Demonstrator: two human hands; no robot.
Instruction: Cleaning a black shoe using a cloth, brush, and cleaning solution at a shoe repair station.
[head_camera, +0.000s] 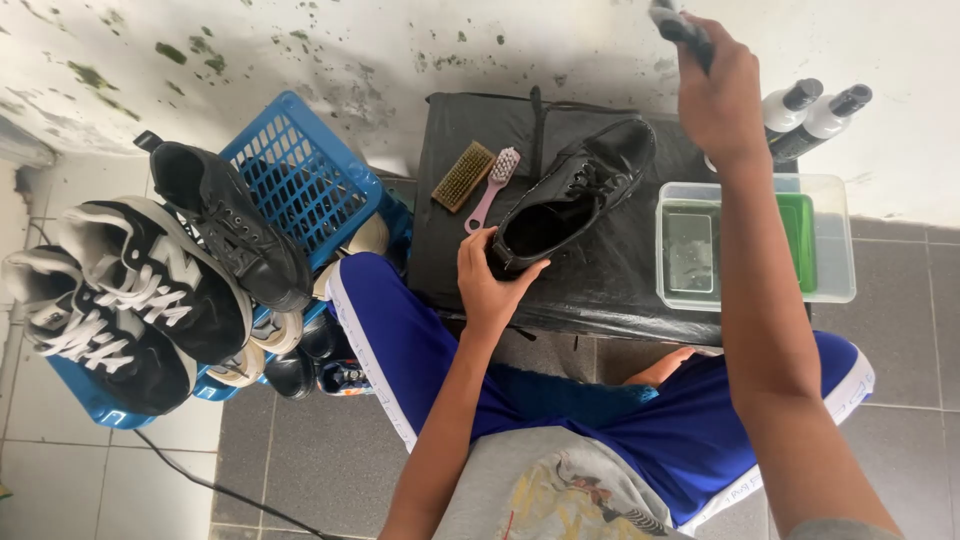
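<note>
Black shoe (575, 195), stiff and glossy, likely slippery, is gripped at the heel by left hand (490, 275); dark bottle (680, 28) is held by right hand (722, 95).

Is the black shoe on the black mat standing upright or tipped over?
Upright: the black shoe rests sole-down on the black mat, its opening and laces facing up, with the left hand gripping its heel.

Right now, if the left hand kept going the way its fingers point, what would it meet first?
The left hand already grips the heel of the black lace-up shoe on the black-covered stand. Straight on means along that shoe, toward its toe; beyond it likely the wall, though depth is unclear.
</note>
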